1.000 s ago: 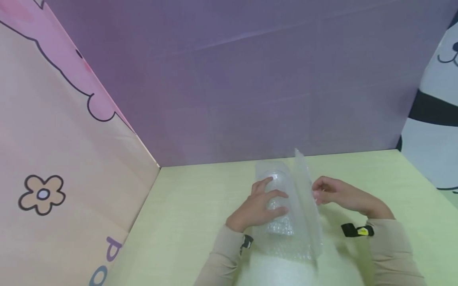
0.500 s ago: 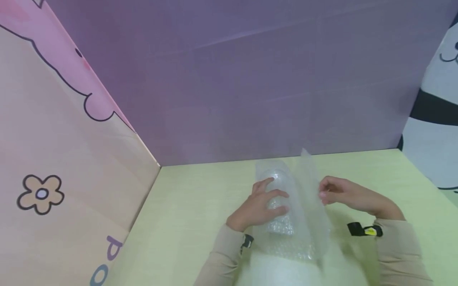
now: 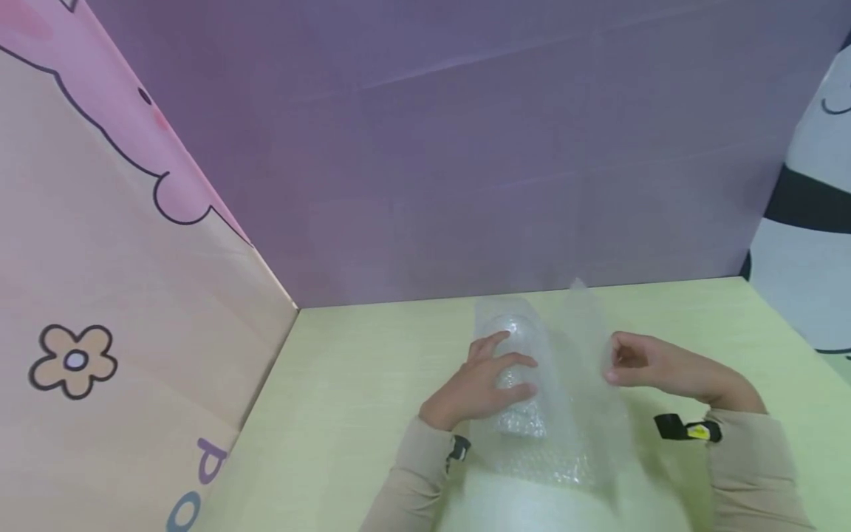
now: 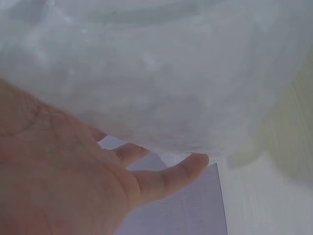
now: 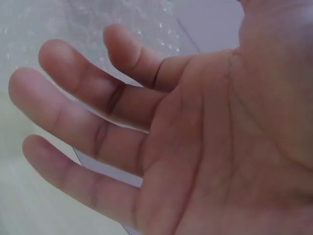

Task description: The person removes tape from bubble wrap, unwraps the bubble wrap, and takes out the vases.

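A clear bubble-wrap sheet (image 3: 545, 458) lies on the pale table, with a rounded transparent object (image 3: 521, 423) on its left part, seemingly inside wrap. Over that object my left hand (image 3: 475, 388) rests with its fingers spread; in the left wrist view, its fingers (image 4: 171, 180) touch the underside of the blurred wrap (image 4: 171, 88). At the sheet's raised right flap (image 3: 588, 355), my right hand (image 3: 654, 366) pinches the edge between thumb and fingers. The right wrist view shows the right palm and bent fingers (image 5: 132, 107) beside the bubble wrap (image 5: 88, 24); the thumb's tip is out of sight there.
A purple-grey backdrop (image 3: 432, 148) stands behind the table (image 3: 359, 369). On the left is a pink-and-cream printed panel (image 3: 153, 310) with a flower; on the right, a white-and-black printed one (image 3: 804, 273).
My right hand has moved to the right, and the flap has swung right with it, from nearly upright to leaning outward. The left hand has stayed on the wrapped object.
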The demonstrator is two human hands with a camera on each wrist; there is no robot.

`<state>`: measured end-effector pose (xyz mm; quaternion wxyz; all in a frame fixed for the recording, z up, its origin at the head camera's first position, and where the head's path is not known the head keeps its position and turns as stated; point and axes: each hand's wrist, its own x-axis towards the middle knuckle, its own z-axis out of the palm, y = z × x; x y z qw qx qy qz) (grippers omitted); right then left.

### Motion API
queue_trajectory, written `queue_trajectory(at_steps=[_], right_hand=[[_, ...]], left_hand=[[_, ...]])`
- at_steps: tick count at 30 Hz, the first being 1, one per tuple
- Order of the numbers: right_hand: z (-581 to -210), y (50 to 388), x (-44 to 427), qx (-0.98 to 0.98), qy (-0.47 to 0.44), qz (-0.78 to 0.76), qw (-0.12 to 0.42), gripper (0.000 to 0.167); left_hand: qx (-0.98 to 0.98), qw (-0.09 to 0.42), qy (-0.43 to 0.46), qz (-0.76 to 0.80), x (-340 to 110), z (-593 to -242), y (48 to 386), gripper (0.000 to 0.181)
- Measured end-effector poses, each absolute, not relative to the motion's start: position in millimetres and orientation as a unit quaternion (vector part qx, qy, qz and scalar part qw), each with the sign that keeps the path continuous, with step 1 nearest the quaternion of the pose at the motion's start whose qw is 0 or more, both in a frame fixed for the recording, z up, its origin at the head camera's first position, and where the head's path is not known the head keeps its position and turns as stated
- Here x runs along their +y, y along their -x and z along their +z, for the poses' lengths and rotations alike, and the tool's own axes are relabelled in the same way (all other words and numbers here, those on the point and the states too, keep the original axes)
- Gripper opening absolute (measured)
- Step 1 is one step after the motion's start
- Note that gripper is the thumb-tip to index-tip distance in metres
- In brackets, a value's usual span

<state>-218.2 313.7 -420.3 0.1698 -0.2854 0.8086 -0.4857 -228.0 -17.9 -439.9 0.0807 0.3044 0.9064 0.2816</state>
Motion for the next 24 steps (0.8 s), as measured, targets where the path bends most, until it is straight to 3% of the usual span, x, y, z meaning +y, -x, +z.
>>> queue_trajectory(at_steps=[9, 15, 24], right_hand=[[-418, 216, 312, 0.832, 0.255, -0.465, 0.162, 0.013], [-421, 216, 316, 0.823, 0.268, -0.474, 0.163, 0.007], [-421, 216, 326, 0.814, 0.279, -0.483, 0.163, 0.011]], left_hand=[[0.905, 0.08, -0.308, 0.284, -24, -439, 227, 0.044], [0.902, 0.084, -0.313, 0.284, -26, -440, 228, 0.045], [0.9, 0.088, -0.317, 0.287, -28, -438, 228, 0.045]])
